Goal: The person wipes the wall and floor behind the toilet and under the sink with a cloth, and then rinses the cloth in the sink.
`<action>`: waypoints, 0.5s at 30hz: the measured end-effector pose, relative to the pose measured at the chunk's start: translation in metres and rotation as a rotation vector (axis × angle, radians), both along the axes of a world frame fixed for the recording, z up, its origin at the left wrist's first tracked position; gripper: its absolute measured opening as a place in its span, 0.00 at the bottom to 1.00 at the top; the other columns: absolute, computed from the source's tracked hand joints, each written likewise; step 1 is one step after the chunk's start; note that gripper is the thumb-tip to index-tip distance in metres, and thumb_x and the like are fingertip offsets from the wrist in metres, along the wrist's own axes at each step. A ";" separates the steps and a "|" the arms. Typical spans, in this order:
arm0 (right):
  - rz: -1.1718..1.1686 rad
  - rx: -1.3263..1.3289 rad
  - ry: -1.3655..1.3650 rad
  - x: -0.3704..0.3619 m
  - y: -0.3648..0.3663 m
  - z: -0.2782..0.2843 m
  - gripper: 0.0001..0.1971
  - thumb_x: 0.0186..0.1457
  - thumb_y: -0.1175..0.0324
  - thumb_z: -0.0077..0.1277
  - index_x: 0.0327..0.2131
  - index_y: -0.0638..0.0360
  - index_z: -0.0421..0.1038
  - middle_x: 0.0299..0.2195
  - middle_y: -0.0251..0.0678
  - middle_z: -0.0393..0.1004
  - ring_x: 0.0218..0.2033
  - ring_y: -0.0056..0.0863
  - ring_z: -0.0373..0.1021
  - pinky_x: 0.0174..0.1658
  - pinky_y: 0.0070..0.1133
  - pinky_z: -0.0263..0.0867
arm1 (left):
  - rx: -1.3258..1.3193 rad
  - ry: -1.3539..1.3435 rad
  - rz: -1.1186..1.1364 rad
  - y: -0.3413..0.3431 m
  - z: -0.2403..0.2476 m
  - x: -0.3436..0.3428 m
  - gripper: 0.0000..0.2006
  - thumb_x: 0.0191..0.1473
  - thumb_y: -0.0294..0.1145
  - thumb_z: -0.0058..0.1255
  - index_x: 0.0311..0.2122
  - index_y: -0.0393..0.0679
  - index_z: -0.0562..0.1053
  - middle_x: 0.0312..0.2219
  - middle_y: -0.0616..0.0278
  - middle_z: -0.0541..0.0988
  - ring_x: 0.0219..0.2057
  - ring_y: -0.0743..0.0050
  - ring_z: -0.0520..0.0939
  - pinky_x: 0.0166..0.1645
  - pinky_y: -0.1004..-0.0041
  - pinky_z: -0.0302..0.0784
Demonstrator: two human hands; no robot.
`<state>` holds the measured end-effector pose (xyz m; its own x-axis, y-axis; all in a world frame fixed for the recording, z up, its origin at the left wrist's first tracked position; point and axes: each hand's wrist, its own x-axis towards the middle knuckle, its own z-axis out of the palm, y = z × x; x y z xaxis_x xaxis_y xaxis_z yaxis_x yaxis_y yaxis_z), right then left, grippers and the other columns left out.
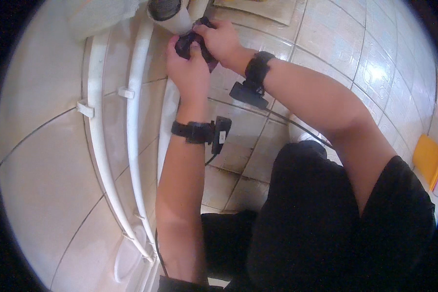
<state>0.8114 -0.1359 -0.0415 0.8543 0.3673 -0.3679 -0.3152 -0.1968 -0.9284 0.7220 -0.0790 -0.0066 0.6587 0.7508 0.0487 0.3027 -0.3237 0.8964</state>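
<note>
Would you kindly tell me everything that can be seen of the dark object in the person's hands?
The dark object looks blackish, and fingers cover much of it, so its full shape and material cannot be told. The left hand and right hand both grip it, next to the wide white pipe; whether it touches that pipe is unclear.
</note>
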 end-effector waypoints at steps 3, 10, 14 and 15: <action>0.009 -0.049 0.209 0.009 0.001 -0.004 0.17 0.52 0.59 0.56 0.38 0.65 0.76 0.31 0.44 0.79 0.31 0.35 0.77 0.36 0.30 0.73 | -0.197 0.108 -0.133 0.022 -0.032 0.007 0.23 0.54 0.28 0.53 0.55 0.31 0.67 0.46 0.46 0.77 0.47 0.56 0.78 0.54 0.65 0.71; 0.181 -0.070 -0.433 -0.056 -0.023 0.045 0.21 0.50 0.58 0.57 0.44 0.61 0.73 0.40 0.47 0.77 0.40 0.40 0.76 0.45 0.31 0.71 | -0.636 -0.154 -0.054 0.011 -0.021 -0.044 0.22 0.61 0.31 0.45 0.58 0.35 0.65 0.50 0.55 0.75 0.49 0.65 0.77 0.55 0.69 0.71; 0.116 0.137 -0.861 -0.063 -0.038 0.090 0.30 0.48 0.59 0.58 0.51 0.67 0.64 0.38 0.53 0.76 0.40 0.55 0.72 0.45 0.38 0.71 | -1.091 -0.412 -0.060 -0.005 0.038 -0.050 0.20 0.64 0.41 0.39 0.56 0.41 0.66 0.47 0.61 0.75 0.48 0.69 0.77 0.52 0.72 0.73; 0.101 0.138 -0.892 -0.063 -0.035 0.103 0.30 0.48 0.59 0.59 0.51 0.67 0.63 0.39 0.53 0.75 0.40 0.55 0.72 0.45 0.38 0.70 | -1.175 -0.423 -0.022 -0.005 0.051 -0.047 0.18 0.63 0.44 0.38 0.50 0.44 0.70 0.42 0.64 0.76 0.44 0.72 0.79 0.48 0.74 0.76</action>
<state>0.7481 -0.1705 0.0613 0.7623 0.4474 0.4677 0.5448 -0.0534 -0.8368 0.6746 -0.0836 0.0443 0.7678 0.4729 -0.4323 -0.0751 0.7365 0.6722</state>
